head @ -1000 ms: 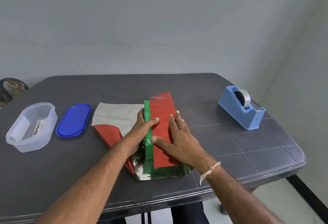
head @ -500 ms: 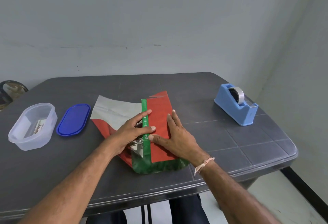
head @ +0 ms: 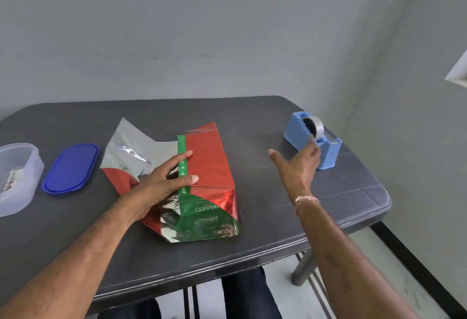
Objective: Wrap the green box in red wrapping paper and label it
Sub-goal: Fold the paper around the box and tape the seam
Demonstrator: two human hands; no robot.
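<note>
Single head cam, wide-angle, looks fwd/down over table (head: 252,248), hands close.

Plain grey wall (head: 202,28) behind, faintly scuffed with a thin dark streak; second wall (head: 417,91) meeting it at a corner on the right. Dark grey counter (head: 75,238) with rounded corners and a moulded tile pattern, set on metal legs (head: 300,272). Pale floor (head: 379,280) below, edged by a black skirting strip (head: 417,270). White frame corner (head: 458,73) at far right. Soft, even light.
</note>
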